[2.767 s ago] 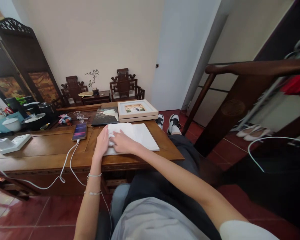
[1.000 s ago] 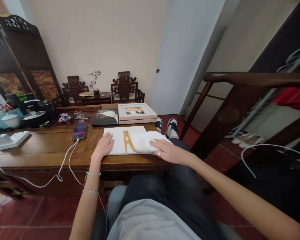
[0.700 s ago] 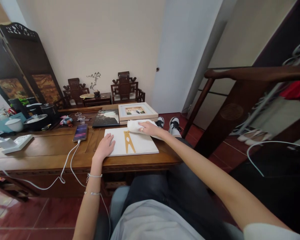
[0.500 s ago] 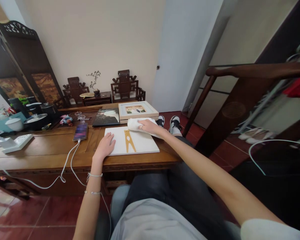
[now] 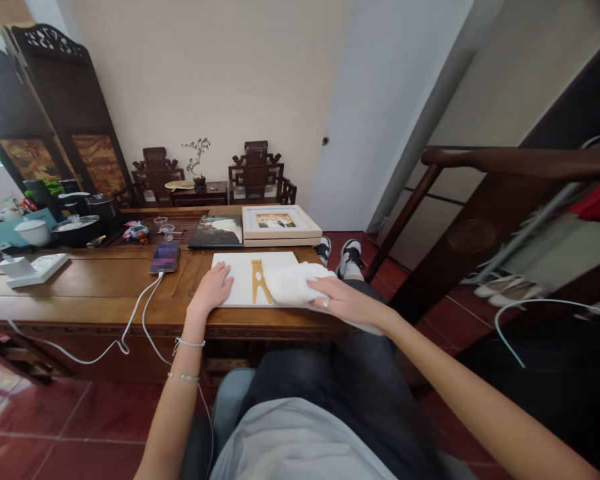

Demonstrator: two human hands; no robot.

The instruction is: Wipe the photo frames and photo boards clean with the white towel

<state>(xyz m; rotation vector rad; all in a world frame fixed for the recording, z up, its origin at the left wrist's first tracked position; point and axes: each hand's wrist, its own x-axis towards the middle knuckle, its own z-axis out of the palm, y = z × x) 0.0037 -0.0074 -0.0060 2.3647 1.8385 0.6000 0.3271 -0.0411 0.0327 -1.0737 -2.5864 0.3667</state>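
A white flat board [image 5: 244, 283] with a tan stand piece [image 5: 259, 280] on it lies on the wooden table [image 5: 95, 293] in front of me. My left hand [image 5: 211, 291] rests flat on the board's left edge, fingers stretched out. My right hand [image 5: 344, 301] presses a bunched white cloth [image 5: 293, 284] onto the board's near right corner, fingers curled over the cloth.
Behind the board stand stacked picture frames [image 5: 280, 225] and a dark photo album [image 5: 217, 232]. A phone [image 5: 165, 257] with a white cable lies left of it, a power strip [image 5: 35, 269] further left. Pots and cups crowd the far left. A wooden armrest [image 5: 505, 160] runs at right.
My right hand has dragged the cloth from the board's far right corner back to its near right corner. My left hand has stayed on the left edge.
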